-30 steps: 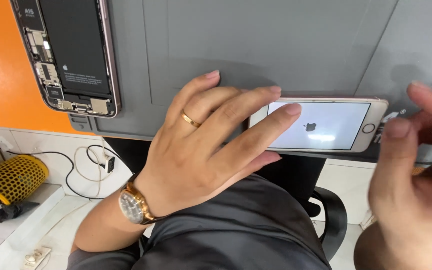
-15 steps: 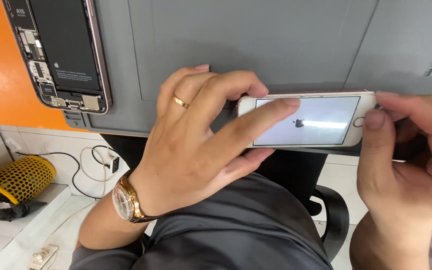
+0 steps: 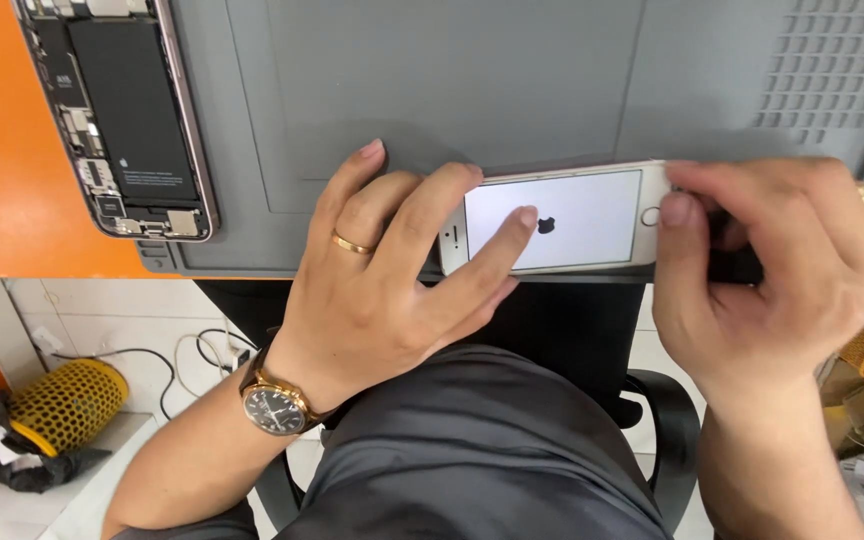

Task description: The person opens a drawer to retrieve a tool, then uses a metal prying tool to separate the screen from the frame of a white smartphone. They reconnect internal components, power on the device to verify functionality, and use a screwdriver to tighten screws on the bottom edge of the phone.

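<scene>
head view: my left hand (image 3: 392, 270) is pinching the white phone (image 3: 562, 220) at its top end, index finger lying on the lit screen. my right hand (image 3: 762, 270) is gripping its bottom end, over the grey mat's (image 3: 432, 90) near edge. an opened phone (image 3: 117, 110) is lying far left.

Head view, single camera: worn on the person's head, facing steeply down over the grey rubber-matted desk (image 3: 452, 90) edge, close above both hands, lap and tiled floor (image 3: 102, 310) below.
</scene>
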